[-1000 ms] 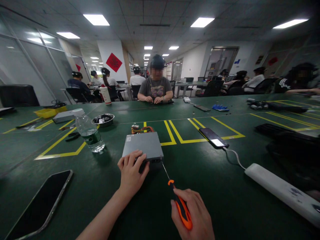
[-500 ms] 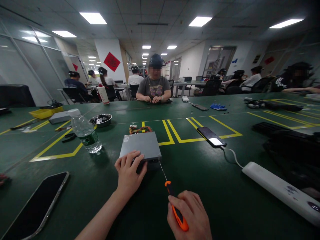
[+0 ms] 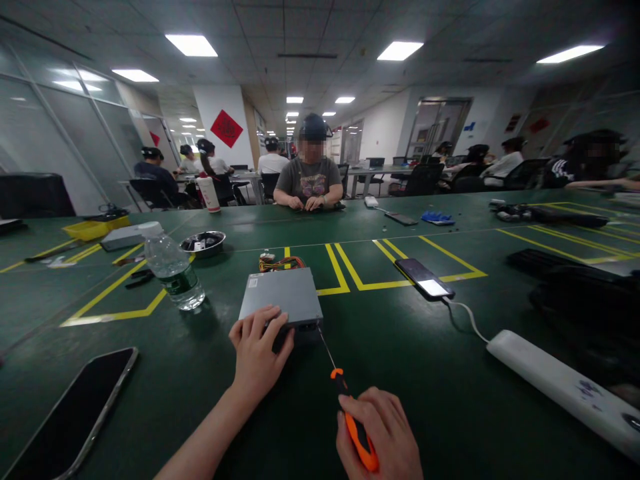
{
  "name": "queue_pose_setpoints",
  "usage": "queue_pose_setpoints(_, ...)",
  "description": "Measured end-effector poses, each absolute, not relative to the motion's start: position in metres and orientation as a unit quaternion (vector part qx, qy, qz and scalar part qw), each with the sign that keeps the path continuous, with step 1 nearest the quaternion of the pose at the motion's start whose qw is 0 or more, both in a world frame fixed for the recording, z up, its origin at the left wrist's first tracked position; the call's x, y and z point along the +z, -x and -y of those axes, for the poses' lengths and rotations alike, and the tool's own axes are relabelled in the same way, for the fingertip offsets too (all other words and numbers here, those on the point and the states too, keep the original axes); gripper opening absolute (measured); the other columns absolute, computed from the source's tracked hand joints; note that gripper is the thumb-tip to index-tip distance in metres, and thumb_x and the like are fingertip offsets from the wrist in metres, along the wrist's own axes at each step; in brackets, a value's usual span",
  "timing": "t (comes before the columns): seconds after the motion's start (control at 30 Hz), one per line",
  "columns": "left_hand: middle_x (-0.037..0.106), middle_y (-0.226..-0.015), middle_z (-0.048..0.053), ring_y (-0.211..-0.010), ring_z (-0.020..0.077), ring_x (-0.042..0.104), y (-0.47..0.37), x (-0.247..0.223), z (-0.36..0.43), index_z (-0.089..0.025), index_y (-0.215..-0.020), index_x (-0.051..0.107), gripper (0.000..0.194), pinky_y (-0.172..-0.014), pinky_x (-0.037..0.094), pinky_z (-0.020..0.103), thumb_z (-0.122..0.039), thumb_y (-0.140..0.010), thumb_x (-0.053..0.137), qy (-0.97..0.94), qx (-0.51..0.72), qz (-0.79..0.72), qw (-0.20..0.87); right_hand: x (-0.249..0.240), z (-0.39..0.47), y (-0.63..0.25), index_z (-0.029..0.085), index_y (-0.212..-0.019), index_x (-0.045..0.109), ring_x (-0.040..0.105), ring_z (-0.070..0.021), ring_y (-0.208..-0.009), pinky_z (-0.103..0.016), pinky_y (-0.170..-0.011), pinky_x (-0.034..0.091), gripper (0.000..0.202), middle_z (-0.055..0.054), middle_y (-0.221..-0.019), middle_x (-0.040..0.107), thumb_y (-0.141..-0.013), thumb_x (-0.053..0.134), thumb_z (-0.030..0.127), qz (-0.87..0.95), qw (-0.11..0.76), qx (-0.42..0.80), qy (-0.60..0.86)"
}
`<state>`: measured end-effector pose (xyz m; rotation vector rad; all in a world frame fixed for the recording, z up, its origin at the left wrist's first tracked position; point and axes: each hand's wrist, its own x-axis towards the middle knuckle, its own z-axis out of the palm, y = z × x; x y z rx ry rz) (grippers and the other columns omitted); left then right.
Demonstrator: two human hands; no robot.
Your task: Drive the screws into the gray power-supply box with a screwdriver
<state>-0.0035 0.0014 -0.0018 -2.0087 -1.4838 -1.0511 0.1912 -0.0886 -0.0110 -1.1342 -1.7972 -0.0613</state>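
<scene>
The box (image 3: pixel 281 292) lies flat on the table (image 3: pixel 280 430), straight in front of the person, its grey top up and a pale label near its far left corner. A bundle of coloured wires (image 3: pixel 283 263) lies at its far side.

The left hand (image 3: pixel 261 348) has hold of the box by its near edge: the fingers are bent and a little spread over the top, with the thumb lower, by the near face. The right hand (image 3: pixel 381 433) is closed around the handle of a screwdriver (image 3: pixel 339 381), orange and black. Its thin shaft slants away to the near right corner of the box; whether the tip sits in a screw is too small to tell.

Left of the box a bottle (image 3: pixel 176 275) with a green label stands upright, with a metal bowl (image 3: pixel 210 253) of dark bits beyond it. A large phone (image 3: pixel 75 415) lies at the near left. To the right, a smaller phone (image 3: pixel 419 273), part of its screen lit, lies across yellow tape (image 3: pixel 465 274); a white cable (image 3: pixel 469 311) joins it to a white strip (image 3: pixel 555 383). Across the table sits a person (image 3: pixel 310 179) in a grey shirt, both hands at the far edge.
</scene>
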Motion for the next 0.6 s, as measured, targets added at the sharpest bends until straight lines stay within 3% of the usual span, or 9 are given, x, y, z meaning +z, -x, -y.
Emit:
queue_pose_setpoints(0.07, 0.062, -0.107, 0.006, -0.102, 0.0240, 0.054, 0.0030, -0.0006, -0.0010, -0.025, -0.100, 0.058, 0.020, -0.083, 0.029, 0.041, -0.027, -0.080, 0.056, 0.724, -0.378, 0.535, 0.215, -0.0103, 0.0885, -0.1909, 0.021, -0.094, 0.056, 0.060, -0.0176, -0.065, -0.031, -0.061, 0.047, 0.012, -0.003, -0.074, 0.061, -0.086, 0.048, 0.026, 0.719, 0.501, -0.009, 0.482)
queue_pose_setpoints(0.2, 0.062, -0.106, 0.006, -0.102, 0.0241, 0.054, 0.0029, 0.0003, -0.0010, -0.025, -0.100, 0.059, 0.020, -0.083, 0.029, 0.041, -0.028, -0.080, 0.057, 0.722, -0.383, 0.535, 0.213, -0.0127, 0.0899, -0.1888, 0.021, -0.098, 0.053, 0.060, -0.0161, -0.057, -0.026, -0.051, 0.049, 0.028, -0.002, -0.072, 0.062, -0.088, 0.045, 0.046, 0.666, 0.510, 0.059, 0.542)
queue_pose_setpoints(0.43, 0.062, -0.107, 0.006, -0.101, 0.0238, 0.054, 0.0034, -0.0011, -0.0013, -0.026, -0.101, 0.058, 0.021, -0.083, 0.030, 0.041, -0.027, -0.080, 0.057, 0.723, -0.379, 0.536, 0.214, -0.0123, 0.0871, -0.1910, 0.021, -0.094, 0.059, 0.060, -0.0165, -0.064, -0.030, -0.062, 0.048, 0.015, -0.003, -0.073, 0.061, -0.087, 0.046, 0.020, 0.714, 0.514, -0.026, 0.474)
queue_pose_setpoints(0.5, 0.062, -0.107, 0.006, -0.101, 0.0239, 0.054, 0.0037, -0.0018, -0.0014, -0.026, -0.101, 0.058, 0.021, -0.084, 0.029, 0.041, -0.028, -0.080, 0.056, 0.723, -0.380, 0.535, 0.214, -0.0114, 0.0868, -0.1917, 0.022, -0.093, 0.060, 0.060, -0.0165, -0.065, -0.031, -0.063, 0.048, 0.015, -0.002, -0.072, 0.060, -0.085, 0.048, 0.020, 0.724, 0.505, -0.023, 0.469)
queue_pose_setpoints(0.6, 0.062, -0.108, 0.005, -0.102, 0.0244, 0.053, 0.0042, -0.0028, -0.0018, -0.026, -0.101, 0.058, 0.022, -0.085, 0.029, 0.042, -0.028, -0.079, 0.057, 0.722, -0.383, 0.537, 0.210, -0.0109, 0.0881, -0.1917, 0.022, -0.096, 0.058, 0.061, -0.0182, -0.069, -0.031, -0.062, 0.049, 0.017, -0.003, -0.077, 0.062, -0.087, 0.049, 0.033, 0.701, 0.518, 0.013, 0.489)
